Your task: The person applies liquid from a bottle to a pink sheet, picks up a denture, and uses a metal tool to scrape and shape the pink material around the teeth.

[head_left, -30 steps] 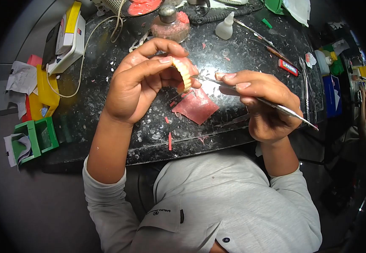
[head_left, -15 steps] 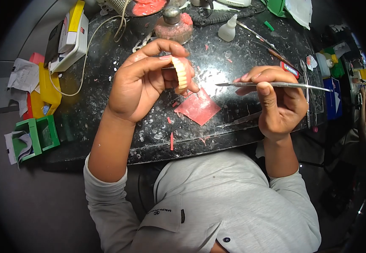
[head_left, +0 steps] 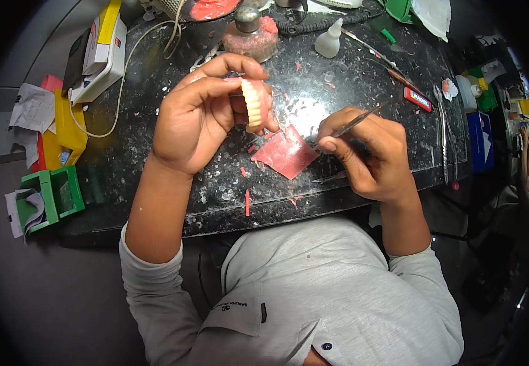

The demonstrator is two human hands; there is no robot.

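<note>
Between the thumb and fingers of my left hand [head_left: 200, 113] is a denture [head_left: 252, 107], held up on edge. Its row of cream teeth faces left, and its pink base shows on the right. My right hand [head_left: 368, 149] is closed around a thin metal wax carver [head_left: 357, 120] in a pen-like grip. The tool's upper end slants up to the right; its lower tip near the fingertips is hard to make out. A square pink wax sheet [head_left: 286, 152] lies on the black bench under and between the hands. The carver and denture are apart.
Behind the left hand stands a glass spirit lamp [head_left: 250, 36] with a metal cap, near a white dropper bottle [head_left: 329, 41]. To the right lie a red PADEL box [head_left: 417, 99] and a long metal tool [head_left: 442, 134]. Wax scraps dot the dark bench [head_left: 215, 204].
My right hand has moved left and tipped the carver from nearly level to a slant. My left hand has shifted slightly left and turned the denture, so more of its pink base shows.
</note>
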